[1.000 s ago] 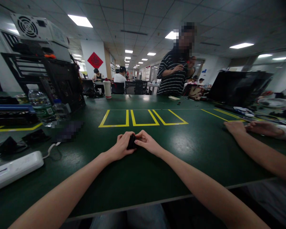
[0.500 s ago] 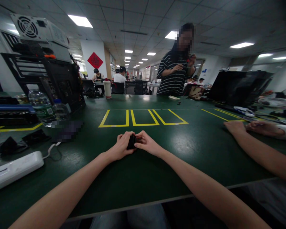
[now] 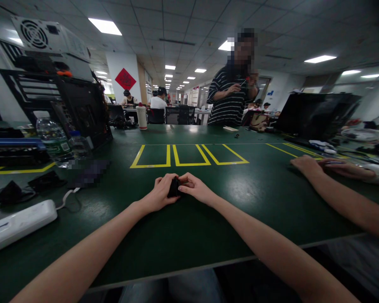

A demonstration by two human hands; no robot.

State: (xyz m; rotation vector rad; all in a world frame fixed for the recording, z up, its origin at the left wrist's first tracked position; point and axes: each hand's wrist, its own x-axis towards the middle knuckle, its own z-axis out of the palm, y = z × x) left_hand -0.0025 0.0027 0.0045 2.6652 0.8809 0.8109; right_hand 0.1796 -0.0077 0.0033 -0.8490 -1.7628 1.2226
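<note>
My left hand point(image 3: 159, 194) and my right hand point(image 3: 196, 190) meet at the middle of the green table point(image 3: 189, 227). Both are closed round a small black object point(image 3: 173, 187) held between them; most of it is hidden by the fingers. Just beyond the hands, three yellow taped boxes point(image 3: 189, 156) are marked on the table top.
A white power strip point(image 3: 17, 225) with its cable lies at the near left. Water bottles point(image 3: 52, 139) and a black rack point(image 3: 66, 107) stand at the far left. Another person's hands point(image 3: 322, 167) rest on the table at right. A person in a striped shirt point(image 3: 229, 101) stands behind the table.
My hands stay together on the black object. The other person's hands at right have shifted slightly left and up in view.
</note>
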